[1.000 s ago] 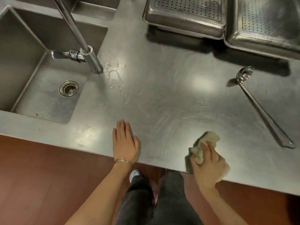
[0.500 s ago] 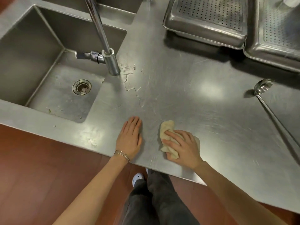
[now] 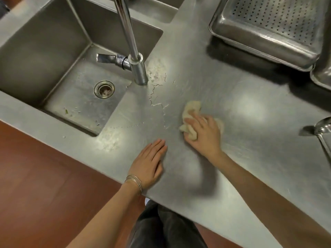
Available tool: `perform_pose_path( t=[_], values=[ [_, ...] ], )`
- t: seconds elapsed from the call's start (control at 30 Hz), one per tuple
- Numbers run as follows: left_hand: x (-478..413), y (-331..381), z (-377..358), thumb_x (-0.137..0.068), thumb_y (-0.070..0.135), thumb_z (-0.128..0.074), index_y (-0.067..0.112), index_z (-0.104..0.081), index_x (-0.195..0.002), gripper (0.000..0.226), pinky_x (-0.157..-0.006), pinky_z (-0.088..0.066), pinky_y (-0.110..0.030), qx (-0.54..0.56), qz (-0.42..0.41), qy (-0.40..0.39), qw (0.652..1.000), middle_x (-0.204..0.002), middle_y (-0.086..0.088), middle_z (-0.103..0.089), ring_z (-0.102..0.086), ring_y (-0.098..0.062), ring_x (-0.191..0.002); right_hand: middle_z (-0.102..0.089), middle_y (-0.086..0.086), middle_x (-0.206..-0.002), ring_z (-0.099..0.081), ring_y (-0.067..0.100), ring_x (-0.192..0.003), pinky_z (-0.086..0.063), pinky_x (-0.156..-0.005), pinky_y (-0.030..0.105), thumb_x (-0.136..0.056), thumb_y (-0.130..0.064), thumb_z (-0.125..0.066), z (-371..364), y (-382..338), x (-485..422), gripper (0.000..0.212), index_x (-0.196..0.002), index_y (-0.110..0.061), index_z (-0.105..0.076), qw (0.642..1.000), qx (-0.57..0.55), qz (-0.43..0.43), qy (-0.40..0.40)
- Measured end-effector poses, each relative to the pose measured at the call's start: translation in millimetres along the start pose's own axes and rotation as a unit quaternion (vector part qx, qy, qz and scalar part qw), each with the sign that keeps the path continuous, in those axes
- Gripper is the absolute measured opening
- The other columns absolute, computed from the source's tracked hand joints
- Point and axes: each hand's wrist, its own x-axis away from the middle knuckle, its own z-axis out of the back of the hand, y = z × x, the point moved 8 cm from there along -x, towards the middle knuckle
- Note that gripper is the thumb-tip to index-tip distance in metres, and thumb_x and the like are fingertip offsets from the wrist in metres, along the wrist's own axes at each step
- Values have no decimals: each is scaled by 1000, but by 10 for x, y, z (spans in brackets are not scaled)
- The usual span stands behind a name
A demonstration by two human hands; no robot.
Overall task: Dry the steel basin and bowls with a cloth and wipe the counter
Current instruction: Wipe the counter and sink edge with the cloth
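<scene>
My right hand (image 3: 203, 134) grips a crumpled beige cloth (image 3: 191, 109) and presses it onto the steel counter (image 3: 250, 158), a little right of a trail of water (image 3: 155, 99) that runs from the tap's base. Flat on the counter near its front edge rests my left hand (image 3: 148, 165), fingers straight, a thin bangle at the wrist. No basin or bowl shows apart from the trays at the back.
A deep steel sink (image 3: 75, 90) with a drain lies at the left, and a tall tap (image 3: 136, 68) stands at its corner. Two perforated steel trays (image 3: 268, 27) sit at the back right. A ladle (image 3: 324, 129) pokes in at the right edge.
My right hand has swept the cloth leftwards from the front edge, then further onto the counter, away from the edge. The left hand has stayed flat in place.
</scene>
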Motion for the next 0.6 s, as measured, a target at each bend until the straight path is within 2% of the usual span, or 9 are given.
perform_pose_path(
  t=[0.1, 0.13, 0.2, 0.3, 0.37, 0.43, 0.47, 0.5, 0.6],
  values=[
    [-15, -12, 1, -89, 25, -37, 7, -44, -136, 51, -110, -27, -42, 2, 1, -2, 1000, -144, -10, -42, -34, -25, -135, -61, 1, -124, -54, 31, -99, -46, -78, 38, -79, -46, -58, 74, -234, 394, 42, -116, -29, -55, 981, -25, 192, -28],
    [-15, -15, -5, -89, 25, -37, 6, -44, -136, 51, -110, -27, -42, 6, 1, -2, 1000, -144, -10, -41, -34, -24, -135, -62, -1, -123, -54, 29, -99, -44, -77, 36, -78, -48, -60, 56, -193, 341, 43, -116, -30, -55, 971, -22, 234, -43],
    [-4, -20, -9, -88, 24, -39, 6, -46, -135, 50, -111, -28, -41, 21, 2, 2, 1000, -144, -9, -42, -34, -24, -135, -64, -5, -120, -56, 26, -96, -44, -76, 35, -73, -50, -64, -4, -31, 97, 44, -114, -34, -57, 963, -14, 266, -33],
    [-8, -20, 12, -87, 22, -41, 7, -45, -135, 50, -111, -28, -41, 27, -4, 21, 999, -144, -9, -41, -34, -23, -136, -66, -2, -116, -60, 30, -90, -49, -73, 37, -72, -45, -64, -107, 283, -486, 43, -114, -35, -55, 977, 2, 212, -1],
    [-1, -21, 16, -87, 22, -41, 7, -45, -135, 51, -111, -28, -41, 27, -3, 24, 999, -144, -8, -41, -34, -22, -136, -65, 0, -115, -58, 33, -89, -49, -73, 40, -73, -47, -57, -146, 523, -969, 42, -113, -32, -57, 997, 21, 68, -4],
    [-6, -28, 20, -87, 23, -40, 8, -44, -136, 51, -111, -27, -40, 17, -1, 26, 1000, -144, -8, -41, -33, -22, -136, -62, 0, -121, -54, 34, -93, -44, -79, 36, -72, -50, -50, -187, 698, -1269, 47, -112, -27, -60, 994, 40, -102, -2],
    [-12, -30, 22, -87, 23, -40, 8, -44, -136, 51, -111, -27, -40, 15, 0, 25, 1000, -144, -8, -41, -33, -22, -136, -59, 0, -124, -53, 33, -95, -40, -80, 35, -71, -50, -50, -202, 672, -1291, 49, -113, -26, -60, 989, 43, -142, -4],
    [-12, -24, 20, -87, 23, -40, 8, -45, -136, 51, -111, -27, -39, 18, 2, 21, 1000, -144, -8, -41, -33, -21, -136, -58, 0, -126, -52, 33, -96, -40, -80, 35, -70, -49, -50, -200, 573, -1245, 50, -113, -25, -60, 990, 37, -133, -12],
    [-7, -22, 35, -87, 23, -40, 9, -45, -135, 51, -112, -26, -38, 24, 4, 15, 1000, -144, -7, -41, -32, -21, -136, -63, 1, -120, -53, 33, -89, -48, -74, 37, -68, -43, -55, -68, 377, -800, 46, -109, -24, -62, 999, 12, 41, -15]
  ],
)
